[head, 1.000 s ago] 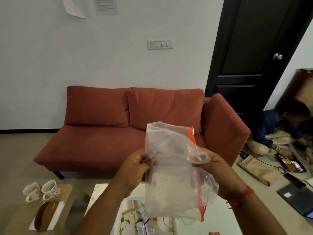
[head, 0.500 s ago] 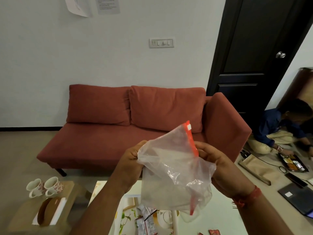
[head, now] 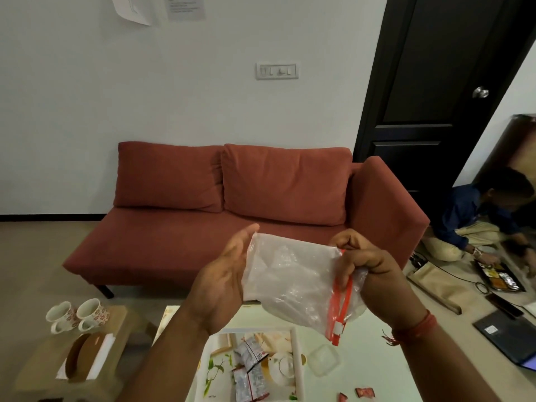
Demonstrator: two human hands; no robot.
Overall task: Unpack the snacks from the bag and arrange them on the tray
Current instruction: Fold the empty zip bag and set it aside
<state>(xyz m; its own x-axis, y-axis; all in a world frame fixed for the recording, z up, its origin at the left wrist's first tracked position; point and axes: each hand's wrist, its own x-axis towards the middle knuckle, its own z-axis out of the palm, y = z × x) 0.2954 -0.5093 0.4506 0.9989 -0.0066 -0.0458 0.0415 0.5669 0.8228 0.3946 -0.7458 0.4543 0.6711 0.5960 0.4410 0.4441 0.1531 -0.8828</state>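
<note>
I hold a clear plastic zip bag (head: pixel 293 281) with an orange-red zip strip up in front of me, above the table. My right hand (head: pixel 367 269) pinches the zip end between thumb and fingers. My left hand (head: pixel 224 282) lies flat and open against the bag's left side. The bag looks empty and crumpled. Below it, a white tray (head: pixel 298 364) with a printed teapot and leaf pattern holds a few silver-and-red snack packets (head: pixel 249 369). Two small red packets (head: pixel 364 393) lie on the table right of the tray.
A clear plastic lid (head: pixel 323 359) rests on the white table right of the tray. A low wooden stool at the left carries two floral mugs (head: pixel 78 314) and a brown object. A red sofa (head: pixel 232 216) stands behind. A person (head: pixel 478 216) sits on the floor at the right beside a laptop (head: pixel 507 335).
The bag was turned from upright to lying sideways, its zip strip swinging down to the right. My left hand went from pinching it to lying flat. The view tilted down, showing more tray.
</note>
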